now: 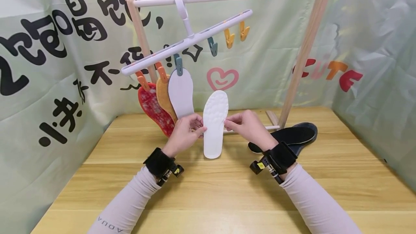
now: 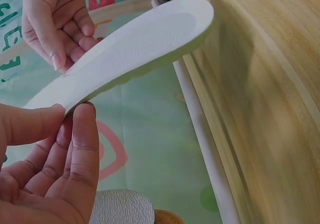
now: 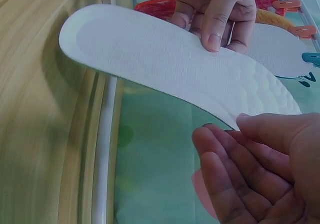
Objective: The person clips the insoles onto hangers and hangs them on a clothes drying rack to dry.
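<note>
A white insole [image 1: 214, 125] with a bumpy upper half is held upright between both hands, just above the table. My left hand [image 1: 186, 133] pinches its left edge between thumb and index finger, as the left wrist view shows at the insole [image 2: 135, 49]. On the opposite edge, my right hand [image 1: 248, 127] pinches with thumb and fingertips, its other fingers loosely bent. Behind the left hand hang a white insole [image 1: 180, 91], a tan insole [image 1: 164, 95] and a red patterned insole [image 1: 155, 107], each in a clip.
A white clip hanger [image 1: 191, 40] hangs tilted from the rail of a wooden rack [image 1: 299, 60], its left end lower. On its right half, a teal clip [image 1: 212, 47] and two yellow clips [image 1: 229, 39] hold nothing. Dark insoles [image 1: 294, 135] lie on the table [image 1: 227, 198] at right.
</note>
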Available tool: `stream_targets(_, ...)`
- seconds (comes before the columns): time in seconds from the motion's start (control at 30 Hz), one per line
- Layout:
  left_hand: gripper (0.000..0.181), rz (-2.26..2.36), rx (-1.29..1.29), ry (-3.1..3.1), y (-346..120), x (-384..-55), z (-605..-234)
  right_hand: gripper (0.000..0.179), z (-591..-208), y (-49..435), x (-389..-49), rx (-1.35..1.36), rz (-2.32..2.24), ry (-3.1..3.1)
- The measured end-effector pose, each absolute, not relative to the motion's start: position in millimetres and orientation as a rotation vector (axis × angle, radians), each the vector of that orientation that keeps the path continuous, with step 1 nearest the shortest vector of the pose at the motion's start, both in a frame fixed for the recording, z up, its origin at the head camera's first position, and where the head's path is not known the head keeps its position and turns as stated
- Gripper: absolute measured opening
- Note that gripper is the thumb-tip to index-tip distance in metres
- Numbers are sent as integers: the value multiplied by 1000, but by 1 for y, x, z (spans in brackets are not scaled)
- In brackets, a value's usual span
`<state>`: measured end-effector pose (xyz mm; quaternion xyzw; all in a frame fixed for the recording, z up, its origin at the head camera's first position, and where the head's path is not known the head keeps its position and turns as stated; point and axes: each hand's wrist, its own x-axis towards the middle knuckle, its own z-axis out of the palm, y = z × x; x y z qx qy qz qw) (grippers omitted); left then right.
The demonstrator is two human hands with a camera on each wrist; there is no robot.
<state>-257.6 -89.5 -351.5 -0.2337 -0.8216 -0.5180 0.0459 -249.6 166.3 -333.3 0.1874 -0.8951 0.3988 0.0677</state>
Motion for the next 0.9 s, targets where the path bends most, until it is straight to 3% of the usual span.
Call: stream_targets(0.9, 9, -1533, -794, -2527, -85, -255, -352, 23, -332, 162, -248, 465, 1292, -2596)
